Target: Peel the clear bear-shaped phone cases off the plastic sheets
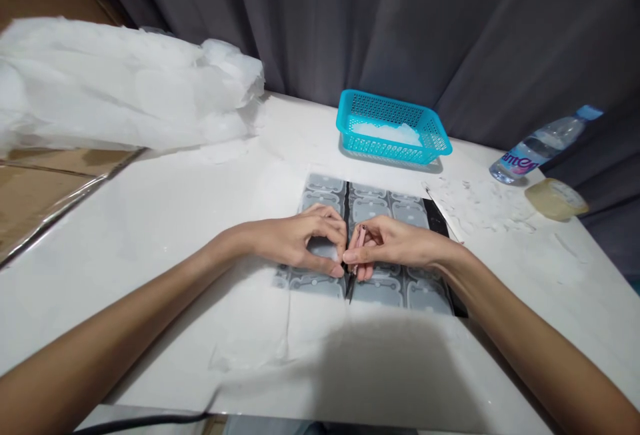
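In the middle of the table lies a sheet of translucent grey moulded pieces [371, 208] on black, with a dark line [347, 198] running down it. My left hand [313, 238] rests over the left part of the sheet, thumb and forefinger pinched close to that line. What sits between those fingertips is too small to make out. Facing it, my right hand [385, 243] has its fingers curled round a slim pinkish tool [362, 233]. A thin dark point shows below this hand, beside the line. The fingertips of both hands nearly meet.
Behind the sheet stands a turquoise basket [395, 155] with white material inside. To the right are a thin white pointed tool [444, 213], white scraps [480, 205], a water bottle [540, 148] and a tape roll [556, 199]. White wrapped bundles [125, 85] and cardboard [45, 198] fill the left.
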The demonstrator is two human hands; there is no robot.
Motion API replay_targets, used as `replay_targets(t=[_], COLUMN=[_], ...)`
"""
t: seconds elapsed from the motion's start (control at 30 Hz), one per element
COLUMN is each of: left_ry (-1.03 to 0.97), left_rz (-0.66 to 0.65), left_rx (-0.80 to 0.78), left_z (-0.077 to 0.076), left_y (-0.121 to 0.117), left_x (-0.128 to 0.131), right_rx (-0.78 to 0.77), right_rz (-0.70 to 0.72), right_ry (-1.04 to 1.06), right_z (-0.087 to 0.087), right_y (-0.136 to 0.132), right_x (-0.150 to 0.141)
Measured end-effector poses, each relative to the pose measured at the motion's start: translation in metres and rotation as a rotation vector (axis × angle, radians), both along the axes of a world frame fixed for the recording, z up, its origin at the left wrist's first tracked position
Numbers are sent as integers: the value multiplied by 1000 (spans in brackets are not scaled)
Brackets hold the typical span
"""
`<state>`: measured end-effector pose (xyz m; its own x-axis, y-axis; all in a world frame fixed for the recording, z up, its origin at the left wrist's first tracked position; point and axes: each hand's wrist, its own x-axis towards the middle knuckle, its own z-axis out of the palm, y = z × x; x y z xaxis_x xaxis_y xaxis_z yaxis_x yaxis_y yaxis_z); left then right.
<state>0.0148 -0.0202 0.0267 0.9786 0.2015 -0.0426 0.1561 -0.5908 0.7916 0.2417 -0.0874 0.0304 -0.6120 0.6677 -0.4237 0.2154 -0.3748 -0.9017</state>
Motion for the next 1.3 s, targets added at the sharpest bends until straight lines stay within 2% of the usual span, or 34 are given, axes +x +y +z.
replay_targets(t=[0.33,0.53,0.8,1.0,1.3], left_ry=[-43,-31,-7,-24,-25], left_rz=[11,-13,-9,-14,-28], left_rx=[-12,-36,-27,-14,-25], left_z=[-8,-11,-9,-8,-10], left_y=[0,1,0,0,0], left_x=[0,-2,0,1,1], right_rx=[27,65,23,-8,-30], right_rz=[-63,-48,-27,3,-6], right_ry=[-18,-33,-16,34,0], right_z=[4,2,9,4,4], right_y=[-8,-6,-11,-13,-15], right_x=[-4,2,-8,-9,-10])
